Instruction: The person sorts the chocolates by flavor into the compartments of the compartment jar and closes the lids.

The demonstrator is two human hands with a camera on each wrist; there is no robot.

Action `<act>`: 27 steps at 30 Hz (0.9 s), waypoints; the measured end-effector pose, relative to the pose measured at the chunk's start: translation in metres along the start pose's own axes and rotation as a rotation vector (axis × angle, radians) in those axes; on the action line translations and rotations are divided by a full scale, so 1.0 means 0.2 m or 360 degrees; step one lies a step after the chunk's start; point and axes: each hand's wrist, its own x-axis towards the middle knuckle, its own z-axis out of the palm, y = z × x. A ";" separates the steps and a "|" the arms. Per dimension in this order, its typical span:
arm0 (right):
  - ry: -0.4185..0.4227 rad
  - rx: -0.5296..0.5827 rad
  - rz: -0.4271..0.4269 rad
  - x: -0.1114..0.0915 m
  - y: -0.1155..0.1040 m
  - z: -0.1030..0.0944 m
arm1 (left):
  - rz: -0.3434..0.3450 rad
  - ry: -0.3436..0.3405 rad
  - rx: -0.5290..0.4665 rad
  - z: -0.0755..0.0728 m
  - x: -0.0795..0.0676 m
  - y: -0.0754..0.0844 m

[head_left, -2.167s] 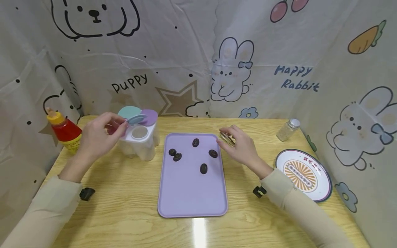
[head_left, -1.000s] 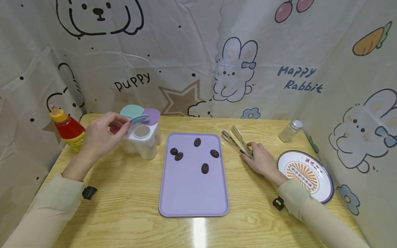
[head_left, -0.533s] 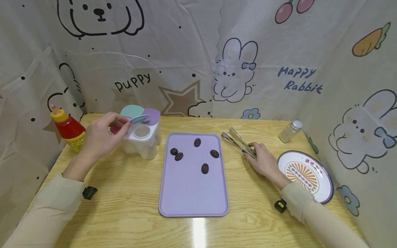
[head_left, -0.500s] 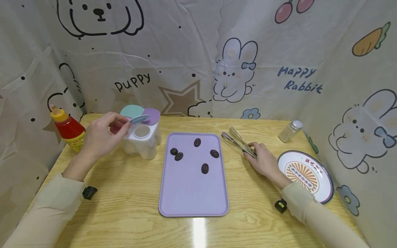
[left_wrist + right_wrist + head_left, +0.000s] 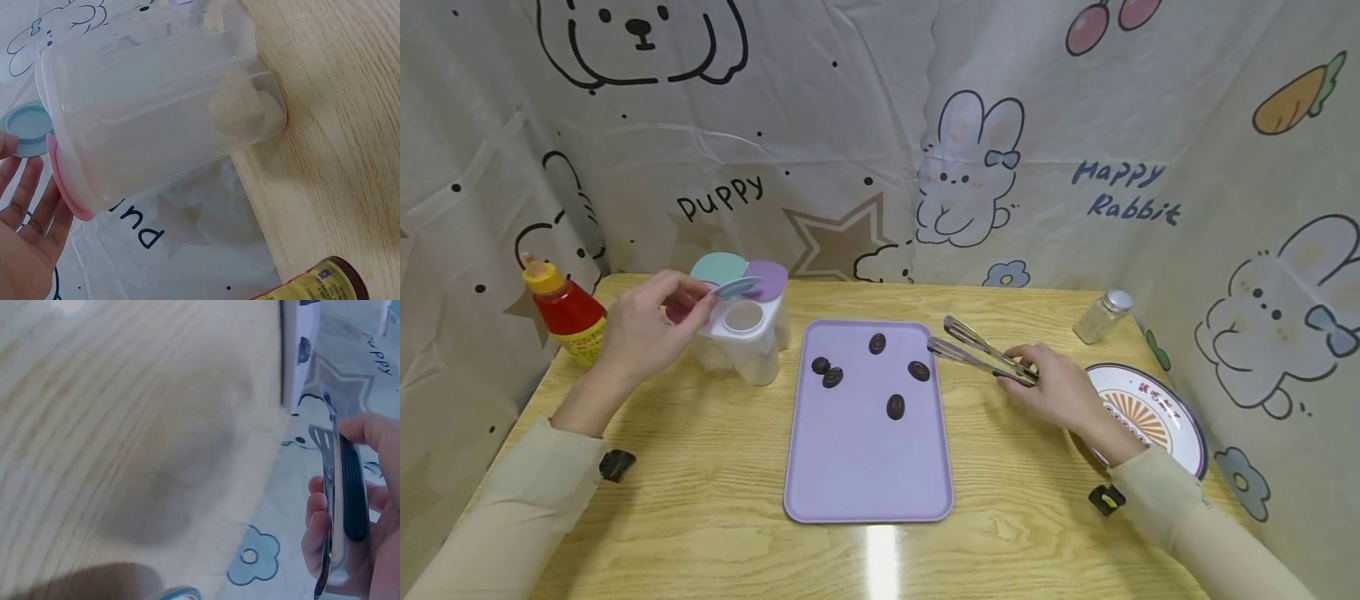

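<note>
My left hand (image 5: 647,325) pinches a raised blue flip lid (image 5: 736,289) on a clear, multi-part storage container (image 5: 758,358). The round opening under that lid is uncovered, while the green, purple and pink lids lie closed. Pale lumps (image 5: 240,107) show low inside the container in the left wrist view. My right hand (image 5: 1056,387) grips metal tongs (image 5: 973,354) with dark handle pads (image 5: 354,494). The tongs' arms are spread and point left, one tip overlapping the tray's right edge. Several dark oval chocolate-like pieces (image 5: 895,407) lie on the purple tray (image 5: 868,475).
A red squeeze bottle with a yellow cap (image 5: 561,308) stands at the far left. To the right are a glass shaker (image 5: 1102,317) and an oval patterned plate (image 5: 1183,433), partly behind my right forearm. A printed cloth (image 5: 850,125) encloses the wooden table (image 5: 700,517).
My right hand has slid back along the tongs to their handle end, then raised them and swung their tips left toward the tray. My left hand keeps its pinch on the blue lid.
</note>
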 end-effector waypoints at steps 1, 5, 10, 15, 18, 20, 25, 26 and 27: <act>0.0001 0.0001 -0.0028 -0.01 0.00 -0.01 | -0.0001 0.0001 0.0000 0.00 0.00 0.00; 0.0026 -0.0011 -0.0151 -0.04 -0.03 -0.02 | -0.0016 -0.0002 -0.0001 0.00 0.00 0.00; 0.0041 -0.0027 -0.0298 -0.08 -0.07 -0.01 | -0.0024 -0.0001 0.0004 0.00 0.00 0.00; 0.0064 -0.0065 -0.0468 -0.11 -0.11 0.03 | -0.0006 0.0007 -0.0007 -0.01 0.00 0.00; 0.0064 -0.0099 -0.0533 -0.12 -0.12 0.07 | 0.0005 0.0009 -0.0008 0.00 0.00 0.00; 0.0052 -0.0112 -0.0555 -0.12 -0.13 0.09 | 0.0007 0.0008 -0.0001 0.00 0.00 -0.01; 0.0000 -0.0142 -0.0566 -0.12 -0.14 0.12 | 0.0007 -0.0003 -0.0001 0.00 -0.01 -0.01; -0.0010 -0.0151 -0.0565 -0.12 -0.14 0.12 | 0.0005 -0.0005 -0.0005 0.00 -0.01 -0.01; -0.0022 -0.0158 -0.0564 -0.12 -0.14 0.12 | 0.0003 -0.0007 -0.0008 0.00 -0.01 -0.01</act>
